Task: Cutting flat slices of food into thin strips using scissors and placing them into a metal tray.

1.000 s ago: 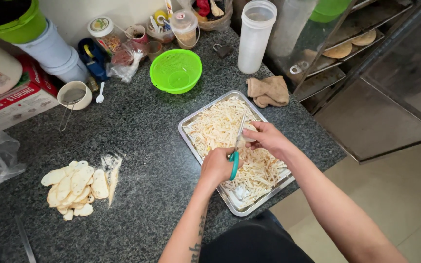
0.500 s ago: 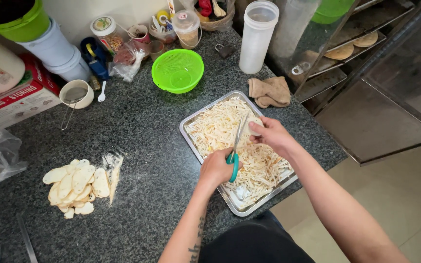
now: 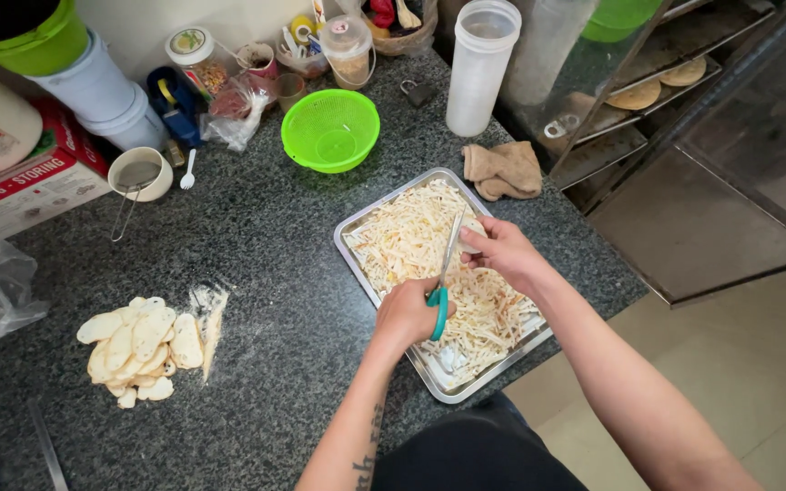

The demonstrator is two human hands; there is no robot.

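A rectangular metal tray [image 3: 352, 259] lies on the dark granite counter, filled with thin pale dough strips [image 3: 407, 236]. Over the tray, my left hand [image 3: 405, 314] grips scissors [image 3: 443, 273] with teal handles, blades pointing away from me. My right hand [image 3: 502, 255] holds a small flat pale dough piece [image 3: 471, 235] at the blade tips. A heap of oval flat dough pieces [image 3: 138, 347] sits on the counter to the left, with a dusting of flour beside it.
A green plastic colander [image 3: 330, 130] stands behind the tray. A tall translucent container [image 3: 480, 65], a brown cloth [image 3: 505, 170], jars, a white cup [image 3: 138, 173] and stacked tubs crowd the back. A rack with flatbreads [image 3: 652, 89] is at right. The counter edge runs near my body.
The view has shifted slightly. My hands stay over the tray with the scissors and dough piece, in nearly the same place.
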